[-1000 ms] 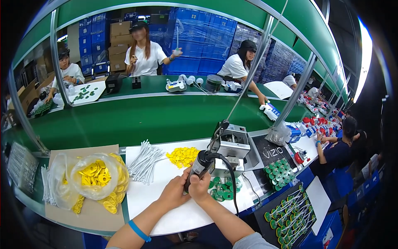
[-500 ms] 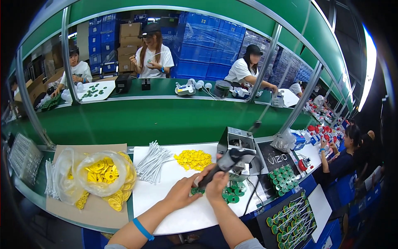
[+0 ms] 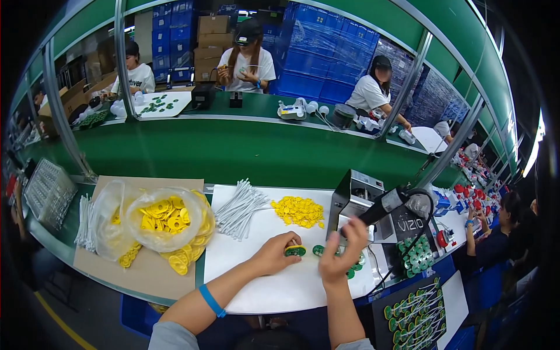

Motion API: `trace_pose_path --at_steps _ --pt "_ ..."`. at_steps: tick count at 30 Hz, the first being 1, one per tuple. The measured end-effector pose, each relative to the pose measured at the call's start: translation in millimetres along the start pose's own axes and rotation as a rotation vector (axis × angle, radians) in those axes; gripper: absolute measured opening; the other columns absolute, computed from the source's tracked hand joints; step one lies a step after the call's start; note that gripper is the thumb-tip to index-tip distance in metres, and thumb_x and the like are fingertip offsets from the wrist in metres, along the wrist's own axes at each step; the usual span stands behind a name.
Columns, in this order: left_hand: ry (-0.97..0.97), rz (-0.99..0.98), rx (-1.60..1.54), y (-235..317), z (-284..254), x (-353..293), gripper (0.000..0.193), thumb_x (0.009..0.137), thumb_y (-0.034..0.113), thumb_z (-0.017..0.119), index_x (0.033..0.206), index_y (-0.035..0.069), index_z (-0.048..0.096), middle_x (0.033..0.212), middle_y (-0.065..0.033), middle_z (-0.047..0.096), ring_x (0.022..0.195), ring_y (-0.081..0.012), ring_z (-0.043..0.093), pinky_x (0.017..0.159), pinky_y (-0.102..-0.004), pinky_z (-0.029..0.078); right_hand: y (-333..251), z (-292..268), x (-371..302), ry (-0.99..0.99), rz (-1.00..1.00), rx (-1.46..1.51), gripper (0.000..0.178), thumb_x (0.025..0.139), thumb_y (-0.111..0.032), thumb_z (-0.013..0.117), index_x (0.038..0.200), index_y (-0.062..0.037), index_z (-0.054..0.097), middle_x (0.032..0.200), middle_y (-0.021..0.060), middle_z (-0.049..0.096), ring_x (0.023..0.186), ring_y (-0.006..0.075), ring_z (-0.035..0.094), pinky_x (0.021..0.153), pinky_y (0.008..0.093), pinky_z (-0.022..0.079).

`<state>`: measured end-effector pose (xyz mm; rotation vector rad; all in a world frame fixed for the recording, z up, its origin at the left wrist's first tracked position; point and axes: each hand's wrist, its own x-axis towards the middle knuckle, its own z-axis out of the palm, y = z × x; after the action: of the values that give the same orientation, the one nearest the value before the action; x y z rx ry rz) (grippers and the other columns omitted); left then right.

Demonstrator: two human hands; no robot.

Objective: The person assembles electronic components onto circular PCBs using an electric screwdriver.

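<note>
Left hand (image 3: 273, 255): pinching one disc (image 3: 296, 251) at its three o'clock. Right hand (image 3: 338, 263): fingers spread, seemingly empty. Tool (image 3: 382, 205): at right hand's one o'clock, now released, leaving the left hand alone with the disc.

Crinkled, translucent plastic bag (image 3: 109, 232)

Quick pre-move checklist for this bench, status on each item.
1. Left hand gripping a green disc: ok.
2. Right hand clear of the black tool: cannot tell; fingers spread, but they overlap in view.
3. Cord clear of both hands: ok, it loops to the right.
4. Loose green discs fully visible: not ok, right hand covers some.
5. Yellow pieces piled separately from white sticks: ok.
</note>
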<state>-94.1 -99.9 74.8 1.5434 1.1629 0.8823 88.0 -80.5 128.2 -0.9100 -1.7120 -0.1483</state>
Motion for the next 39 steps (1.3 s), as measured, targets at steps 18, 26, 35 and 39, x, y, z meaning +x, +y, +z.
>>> trace_pose_path --at_steps 18,26,35,39 --pt "-0.046 0.363 0.327 -16 -23 -20 0.038 0.079 0.013 0.076 0.115 0.001 0.068 0.118 -0.0194 0.064 0.115 -0.038 0.058 0.102 -0.0454 0.046 -9 178 23 -1.063 0.106 0.014 0.02 0.084 -0.017 0.07 0.101 -0.0052 0.071 0.109 0.0194 0.069 0.096 0.0393 0.068 0.083 0.0473 0.055" --pt "-0.072 0.324 0.315 -12 -22 -10 0.04 0.079 0.012 0.077 0.115 -0.001 0.068 0.117 -0.0213 0.065 0.112 -0.0379 0.061 0.1 -0.043 0.048 -24 138 46 -1.002 0.063 0.285 0.016 0.086 -0.014 0.069 0.095 -0.0009 0.068 0.091 0.0159 0.072 0.082 0.0316 0.07 0.075 0.0387 0.056" --pt "-0.114 0.109 0.225 23 20 10 0.04 0.084 0.013 0.074 0.119 -0.003 0.062 0.113 -0.0213 0.068 0.109 -0.0322 0.065 0.092 -0.042 0.052 -6 82 43 -1.052 0.568 1.06 0.021 0.094 -0.01 0.07 0.112 0.0007 0.072 0.105 0.0061 0.069 0.09 0.0122 0.063 0.075 0.0256 0.053" --pt "0.017 0.222 0.204 16 45 29 0.037 0.084 0.009 0.073 0.116 -0.004 0.061 0.112 -0.0207 0.067 0.103 -0.0307 0.067 0.088 -0.0412 0.053 14 67 36 -0.836 0.497 1.128 0.019 0.095 -0.007 0.068 0.112 0.0006 0.071 0.119 0.0082 0.066 0.094 0.0143 0.066 0.076 0.0267 0.053"
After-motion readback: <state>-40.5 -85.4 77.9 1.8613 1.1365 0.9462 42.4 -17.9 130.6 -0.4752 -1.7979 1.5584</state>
